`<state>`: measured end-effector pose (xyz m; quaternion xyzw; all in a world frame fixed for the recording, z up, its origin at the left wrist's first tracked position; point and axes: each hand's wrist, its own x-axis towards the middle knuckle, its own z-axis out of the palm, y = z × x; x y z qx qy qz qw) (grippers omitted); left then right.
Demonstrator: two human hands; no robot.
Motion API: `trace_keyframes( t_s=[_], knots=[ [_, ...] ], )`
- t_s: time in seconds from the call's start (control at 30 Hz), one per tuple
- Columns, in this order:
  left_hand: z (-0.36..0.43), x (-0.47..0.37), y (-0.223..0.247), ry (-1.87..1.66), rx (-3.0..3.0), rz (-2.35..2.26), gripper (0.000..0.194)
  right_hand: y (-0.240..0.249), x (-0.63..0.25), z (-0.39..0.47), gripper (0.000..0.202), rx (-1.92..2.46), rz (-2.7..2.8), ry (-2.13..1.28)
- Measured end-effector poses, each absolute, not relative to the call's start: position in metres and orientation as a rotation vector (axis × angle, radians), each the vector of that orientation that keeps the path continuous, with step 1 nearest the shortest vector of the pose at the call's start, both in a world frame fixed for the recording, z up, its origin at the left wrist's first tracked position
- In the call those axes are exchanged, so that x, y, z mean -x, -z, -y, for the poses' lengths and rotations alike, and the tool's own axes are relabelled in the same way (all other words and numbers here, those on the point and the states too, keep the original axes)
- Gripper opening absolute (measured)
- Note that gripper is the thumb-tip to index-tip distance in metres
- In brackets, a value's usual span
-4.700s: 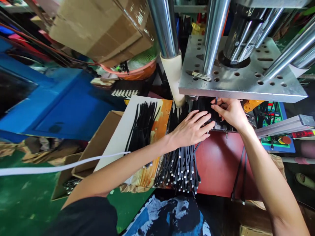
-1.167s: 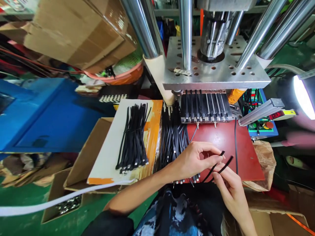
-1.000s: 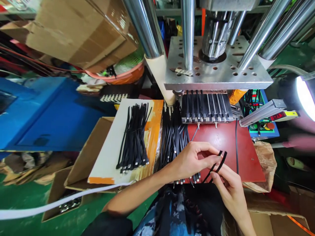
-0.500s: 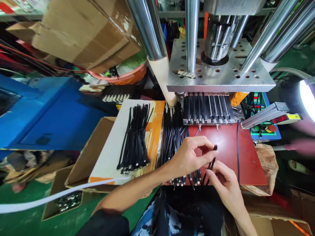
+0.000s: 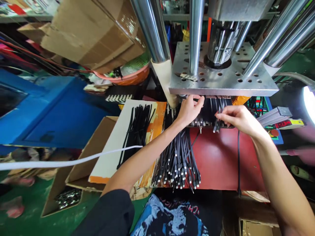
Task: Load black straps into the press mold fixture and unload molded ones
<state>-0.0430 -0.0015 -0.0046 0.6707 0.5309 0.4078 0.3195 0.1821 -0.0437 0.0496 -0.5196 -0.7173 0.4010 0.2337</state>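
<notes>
Below the raised press plate (image 5: 223,87) sits a metal fixture (image 5: 208,124) with black flat cables laid side by side in it. My left hand (image 5: 190,109) is at the fixture's left rear part, thumb and fingers pinched together; what lies between them is too small to make out. Over the fixture's right front, my right hand (image 5: 233,118) pinches black cables whose light metal ends hang at the front edge. A loose pile of black cables (image 5: 179,160) with silvery tips lies left of the red table surface. Another bundle (image 5: 137,127) rests on a white board.
Steel columns (image 5: 197,36) rise around the press. A white cord (image 5: 73,160) crosses the left side above an open carton (image 5: 83,170). On the right are a control box (image 5: 275,132) and a bright lamp (image 5: 309,101). A black cable (image 5: 238,164) runs down the red table (image 5: 221,164).
Both hands have moved forward from above the red table to the fixture, and they have spread apart. The black cable they held between them is now at the fixture in my right hand.
</notes>
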Motion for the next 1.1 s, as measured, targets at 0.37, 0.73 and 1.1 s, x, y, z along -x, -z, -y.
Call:
trace_keyframes(
  t_s=[0.37,0.73,1.1],
  knots=[
    [0.051,0.064,0.009,-0.635,-3.002,-0.685,0.036,-0.011,-0.176,0.002,0.032,1.338,2.1,-0.701],
    [0.077,0.033,0.0,-0.484,-2.965,-1.108,0.05,-0.008,-0.18,0.012,0.037,1.494,1.842,-0.775],
    [0.067,0.018,-0.009,-0.436,-2.671,-1.309,0.066,-0.027,-0.165,0.067,0.052,1.777,2.509,0.159]
  ],
)
